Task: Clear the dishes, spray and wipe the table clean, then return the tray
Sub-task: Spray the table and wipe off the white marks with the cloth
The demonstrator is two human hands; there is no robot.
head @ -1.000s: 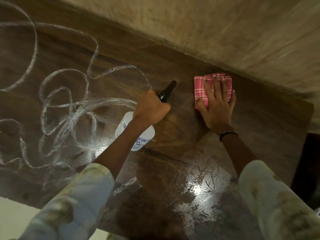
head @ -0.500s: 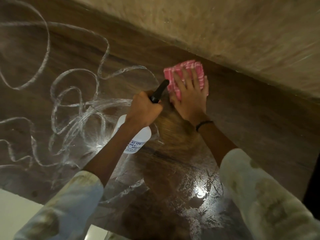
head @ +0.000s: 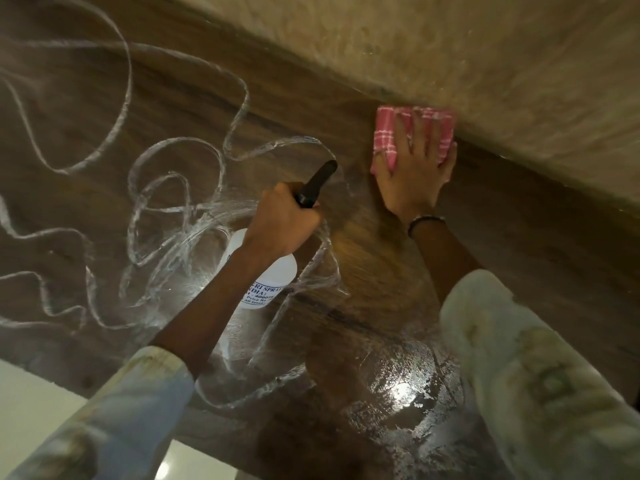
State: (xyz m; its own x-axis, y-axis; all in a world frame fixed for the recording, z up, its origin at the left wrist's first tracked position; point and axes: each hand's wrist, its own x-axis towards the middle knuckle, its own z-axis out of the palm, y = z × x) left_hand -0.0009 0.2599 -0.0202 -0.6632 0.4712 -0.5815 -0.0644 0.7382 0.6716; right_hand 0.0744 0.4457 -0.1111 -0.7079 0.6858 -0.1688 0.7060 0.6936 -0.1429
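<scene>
Container: one white plastic spray bottle (head: 273, 271) with a black nozzle head (head: 317, 184), held above the wooden table (head: 519, 244). The bottle wall is opaque; its contents cannot be determined. The left hand (head: 282, 221) is wrapped around the bottle's neck, fingers curled tight, the nozzle projecting forward past the knuckles.

Labelling: blue print on the bottle's side is partly covered by the forearm. Legible fragments read "SPRAY", "INDIA" and "Price"; the remainder is too small or hidden.

Cloth: a pink-and-white checked cloth (head: 388, 140), folded, lies at the far edge of the table, against the beige wall (head: 485, 57). The right hand (head: 415, 168) lies flat on it, fingers straight and slightly spread, pressing it to the surface. A dark band (head: 424, 221) circles that wrist.

Surface: looping white trails of sprayed liquid (head: 180, 188) cover the left portion of the table. A wet sheen (head: 401, 389) reflects light near the front edge, between the two pale sleeves (head: 519, 375).
</scene>
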